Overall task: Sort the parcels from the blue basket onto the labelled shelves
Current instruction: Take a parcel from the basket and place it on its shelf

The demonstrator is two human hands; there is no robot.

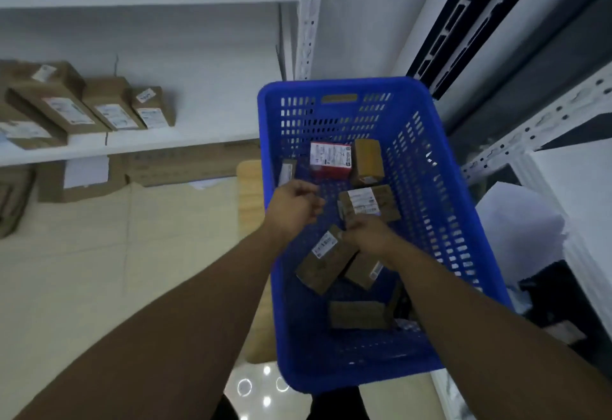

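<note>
- Step in hand: picking the next parcel out of the basket (pixel 427 115). Both hands are down inside it, and several parcels are left to sort.
- The right hand (pixel 367 236) sits at the upper end of a brown parcel (pixel 323 262), just beside its white label. Its fingers are curled there, but blur hides whether they have closed on the box.
- The left hand (pixel 294 202) hangs over the basket floor near the left wall, fingers loosely curled with nothing in them.
- The parcel lies flat near the basket's middle, touching a second box (pixel 362 270) on its right.
- Its long axis runs diagonally, from lower left up toward the right hand, with the label face up.
- Next move, as I judge it: get a firm grip on that end, lift it clear of its neighbour, read the label and match it to a shelf (pixel 139 143), perhaps the left one where boxes (pixel 109 105) already stand.
</note>
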